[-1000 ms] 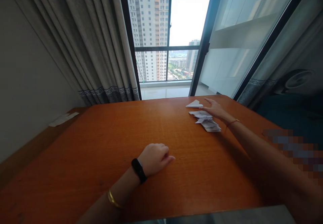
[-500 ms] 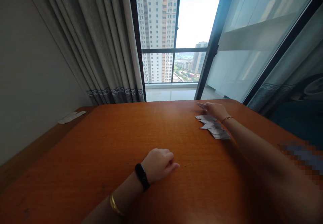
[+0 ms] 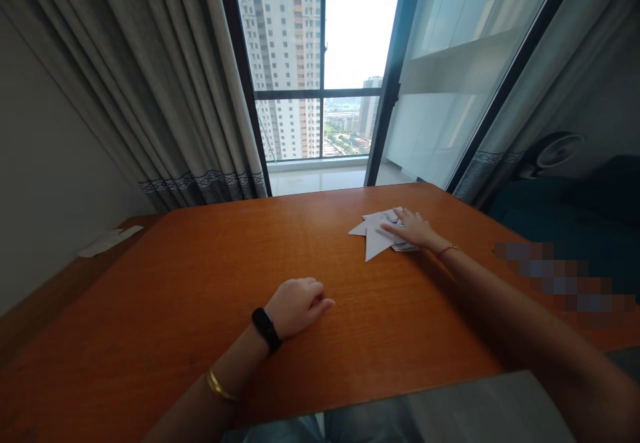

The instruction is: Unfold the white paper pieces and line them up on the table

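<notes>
Spreads the open fingers of the right hand [image 3: 414,230] over folded papers [image 3: 376,240], heaped white and overlapping near the far edge of an orange-brown wooden surface [image 3: 225,263]. Appears to touch the upper sheets, though blurred at the fingertips; shows pointed paper corners to the left of and nearer than those fingers. Wears a thin red bracelet [image 3: 447,250] behind them at the wrist.

Rests the left hand [image 3: 295,306] nearer and to the left, well apart from the papers, with fingers curled into a loose fist and thumb extended. Wears a black wristband [image 3: 266,330] just behind the curled fingers, and farther back a gold bangle [image 3: 219,388].

Seen far to the left of both hands' fingers: a flat white strip [image 3: 111,241] by the wall. Visible beyond the fingers: a gray curtain [image 3: 180,83] and a dark-framed window [image 3: 360,36].
</notes>
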`<action>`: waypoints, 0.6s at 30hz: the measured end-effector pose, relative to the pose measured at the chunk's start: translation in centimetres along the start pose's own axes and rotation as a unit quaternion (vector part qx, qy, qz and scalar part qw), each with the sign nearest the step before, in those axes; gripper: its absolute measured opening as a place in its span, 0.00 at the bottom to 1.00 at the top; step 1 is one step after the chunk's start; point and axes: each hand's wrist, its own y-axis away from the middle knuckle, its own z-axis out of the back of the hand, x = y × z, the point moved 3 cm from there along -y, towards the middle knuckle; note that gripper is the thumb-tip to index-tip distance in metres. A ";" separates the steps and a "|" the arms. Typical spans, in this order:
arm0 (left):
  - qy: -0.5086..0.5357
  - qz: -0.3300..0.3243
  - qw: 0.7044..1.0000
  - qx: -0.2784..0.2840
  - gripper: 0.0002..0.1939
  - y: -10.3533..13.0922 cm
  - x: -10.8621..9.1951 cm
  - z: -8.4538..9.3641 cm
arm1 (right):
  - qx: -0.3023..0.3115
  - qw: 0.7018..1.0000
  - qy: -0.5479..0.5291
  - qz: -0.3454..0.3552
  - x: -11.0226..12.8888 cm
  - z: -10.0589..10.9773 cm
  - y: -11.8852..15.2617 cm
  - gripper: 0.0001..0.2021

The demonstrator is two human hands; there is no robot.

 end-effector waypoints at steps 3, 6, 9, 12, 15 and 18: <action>0.009 0.007 1.000 -0.002 0.14 0.0 0.1 0.1 | 0.015 0.994 -0.096 0.048 2.6 -2.0 1.3 0.32; 0.018 0.024 0.999 -0.020 0.12 0.0 0.1 0.3 | 0.001 0.986 -0.143 0.084 6.0 -3.4 3.1 0.27; 0.034 0.033 0.995 -0.084 0.12 -0.1 0.2 0.6 | -0.017 0.970 -0.215 0.115 10.1 -4.6 5.2 0.26; 0.033 0.052 0.988 -0.144 0.32 0.0 0.4 0.7 | -0.025 0.908 -0.399 0.123 13.3 -4.8 5.9 0.24; 0.016 0.078 0.987 -0.138 0.46 0.0 0.8 0.3 | -0.037 0.926 -0.361 0.109 13.6 -3.5 3.5 0.21; 0.001 0.098 0.991 -0.095 0.51 -0.1 1.1 -0.1 | -0.042 0.970 -0.230 0.059 11.0 -2.0 -0.5 0.24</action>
